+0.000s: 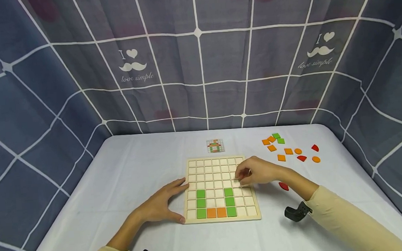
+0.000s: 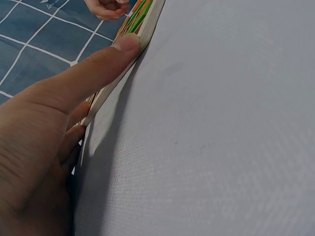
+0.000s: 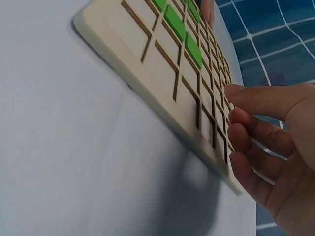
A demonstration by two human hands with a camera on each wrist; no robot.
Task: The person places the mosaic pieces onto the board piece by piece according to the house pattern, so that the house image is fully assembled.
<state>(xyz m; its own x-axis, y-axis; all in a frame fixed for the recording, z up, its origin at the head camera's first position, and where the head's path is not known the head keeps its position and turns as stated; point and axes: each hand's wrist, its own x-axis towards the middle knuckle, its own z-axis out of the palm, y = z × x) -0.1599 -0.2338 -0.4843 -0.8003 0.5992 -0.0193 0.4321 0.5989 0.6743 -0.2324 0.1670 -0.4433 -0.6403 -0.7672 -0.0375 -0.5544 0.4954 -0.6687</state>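
Smooth wooden board (image 1: 223, 219); matt tablecloth (image 1: 147, 160)

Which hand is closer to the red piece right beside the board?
Right. The right hand is over the right side of the board, near the red piece; the left hand touches the board's left edge, across the board from that piece.

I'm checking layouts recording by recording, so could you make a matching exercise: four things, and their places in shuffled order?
Things:
1. left hand
2. right hand
3. patterned card
4. red pieces

Places:
A. on the cloth, beyond the far edge of the board
B. on the cloth, right of the board
C. at the board's left edge
D. over the board's right half

Pairs: 1-C, 2-D, 3-A, 4-B
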